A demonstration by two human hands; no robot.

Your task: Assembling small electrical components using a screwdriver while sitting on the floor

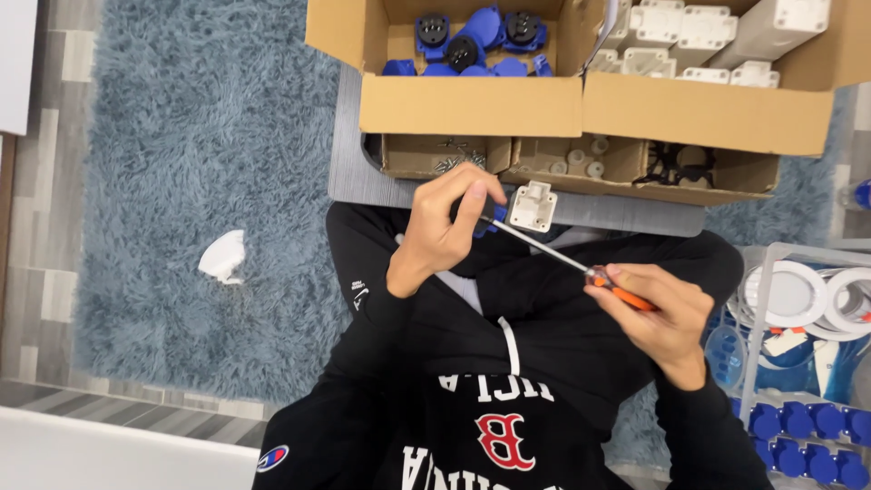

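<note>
Black hooded sweatshirt (pixel 508 390) fills the near view, person seated on shaggy grey-blue rug (pixel 200 181) over grey plank floor (pixel 36 272). Right hand (pixel 658 313) fingers wrapped on orange-handled screwdriver (pixel 581 268), thin metal shaft slanting up to a small white plastic socket part (pixel 532 206). Left hand (pixel 449 227) curled, pinching that part with a blue piece, over the lap. Beyond, grey board (pixel 363 181), then open cardboard boxes (pixel 581 109) holding blue and white plastic housings, screws

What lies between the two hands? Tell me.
In the head view, the screwdriver's bare metal shaft spans from the left hand to the right hand, over the dark-clothed lap.
</note>
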